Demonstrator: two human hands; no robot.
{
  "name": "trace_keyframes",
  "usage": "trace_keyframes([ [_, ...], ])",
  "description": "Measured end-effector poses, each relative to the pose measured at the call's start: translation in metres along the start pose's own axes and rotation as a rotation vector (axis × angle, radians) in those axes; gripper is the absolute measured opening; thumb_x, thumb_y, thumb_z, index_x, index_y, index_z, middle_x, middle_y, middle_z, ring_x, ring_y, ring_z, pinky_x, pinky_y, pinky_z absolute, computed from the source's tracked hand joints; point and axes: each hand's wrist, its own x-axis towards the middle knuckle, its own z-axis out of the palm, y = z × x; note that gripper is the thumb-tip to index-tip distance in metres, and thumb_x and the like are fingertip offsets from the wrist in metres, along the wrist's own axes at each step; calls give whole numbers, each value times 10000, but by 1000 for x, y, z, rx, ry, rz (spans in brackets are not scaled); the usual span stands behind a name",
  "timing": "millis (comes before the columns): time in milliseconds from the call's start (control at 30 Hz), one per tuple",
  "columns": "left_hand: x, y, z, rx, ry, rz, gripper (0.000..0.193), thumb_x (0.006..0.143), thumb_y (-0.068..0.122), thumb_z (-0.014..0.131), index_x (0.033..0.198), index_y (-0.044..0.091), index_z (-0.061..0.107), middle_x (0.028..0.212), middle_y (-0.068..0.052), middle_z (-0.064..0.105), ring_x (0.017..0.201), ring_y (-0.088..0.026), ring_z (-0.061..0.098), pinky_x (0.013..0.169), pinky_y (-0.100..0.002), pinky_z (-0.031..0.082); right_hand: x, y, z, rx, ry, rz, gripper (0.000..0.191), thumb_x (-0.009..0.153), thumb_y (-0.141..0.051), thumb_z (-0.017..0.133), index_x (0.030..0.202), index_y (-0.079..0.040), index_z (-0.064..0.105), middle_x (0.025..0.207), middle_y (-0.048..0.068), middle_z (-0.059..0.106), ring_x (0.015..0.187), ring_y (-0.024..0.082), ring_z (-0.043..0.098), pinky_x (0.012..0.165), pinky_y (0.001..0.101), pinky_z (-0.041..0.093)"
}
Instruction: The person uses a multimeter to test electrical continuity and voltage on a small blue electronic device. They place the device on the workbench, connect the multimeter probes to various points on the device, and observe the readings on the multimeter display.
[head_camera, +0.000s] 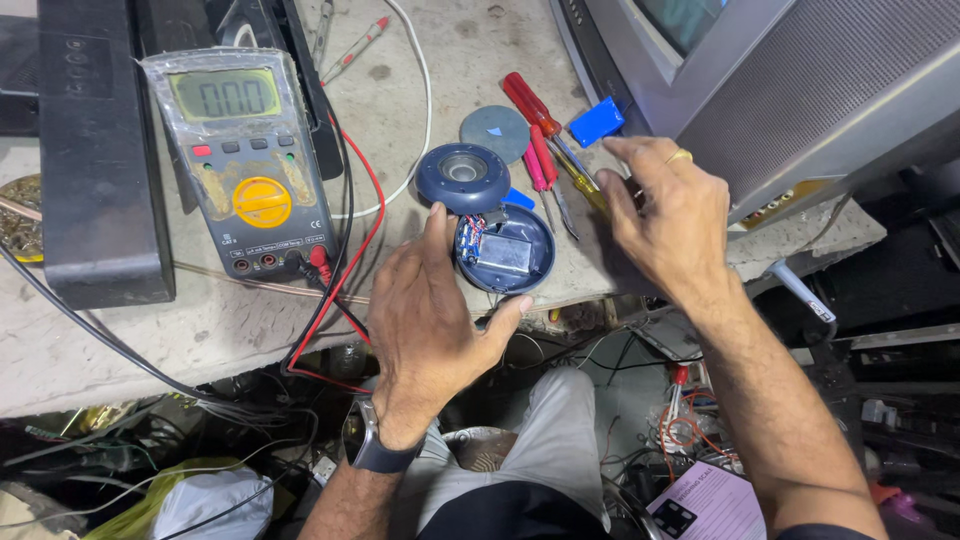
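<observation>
Light: bright, even, from overhead; counter (470, 40) top well lit.
Shadows: soft, short, under the hands; dark below the counter's front edge.
Glare: faint sheen on the plastic-wrapped multimeter (245, 160).
Focus: sharp at centre.
Edges: mild wide-angle stretch at the corners.
</observation>
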Motion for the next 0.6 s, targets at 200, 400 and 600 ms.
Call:
trace_keyframes([
  [200,3,5,-2,21,27,-5,1185,711,509,909,1511,-75,258,1298,-192,667,1127,-359,640,1001,-477,439,26,28,37,-461,-204,-46,482,878,-80,680,1357,-55,635,1414,216,611,731,352,733,566,432,567],
  [400,8,9,3,61,18,-60,1338,611,612,943,1519,-69,234,1225,-156,678,1078,-346,653,888,-470,461,54,50,78,-576,-390,-55,450,817,-77,680,1264,-39,642,1225,197,679,753,326,744,553,435,567],
  [600,9,6,2,40,36,-39,1296,673,586,940,1534,-65,221,1160,-132,697,1071,-325,664,907,-462,471,50,44,67,-477,-256,-15,321,826,-82,707,1135,-23,645,962,163,733,744,353,734,555,463,554],
])
